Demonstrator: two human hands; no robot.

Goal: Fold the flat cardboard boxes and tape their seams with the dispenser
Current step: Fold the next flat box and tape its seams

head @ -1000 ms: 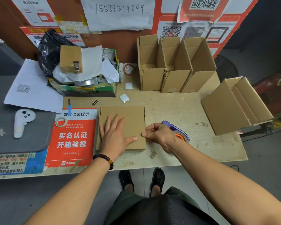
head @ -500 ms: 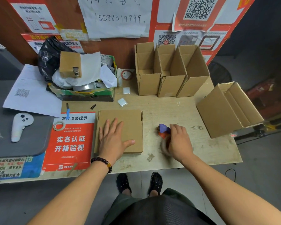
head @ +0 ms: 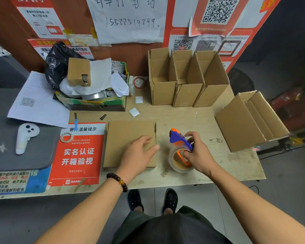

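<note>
Whereas it covered the purple-and-orange tape dispenser (head: 180, 148) earlier, the right hand (head: 198, 152) had gripped and raised it; the left hand (head: 137, 154) lay open on the flat brown cardboard box (head: 128, 138) on the tabletop (head: 192, 118). Wall paper (head: 128, 20) read "15588519899".

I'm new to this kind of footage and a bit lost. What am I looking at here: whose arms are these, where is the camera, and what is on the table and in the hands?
There is no machine here. A person wears a wide-angle camera on the head, so you look down along their own arms at a wooden table.

The left hand rests on a flat cardboard box lying in front of them. The right hand grips a purple and orange tape dispenser loaded with a clear tape roll, just right of that box.

At the back stand three folded boxes, open at the top. A fourth open box lies tilted at the right edge. On the left are a tray of clutter, papers, and a white controller.
</note>
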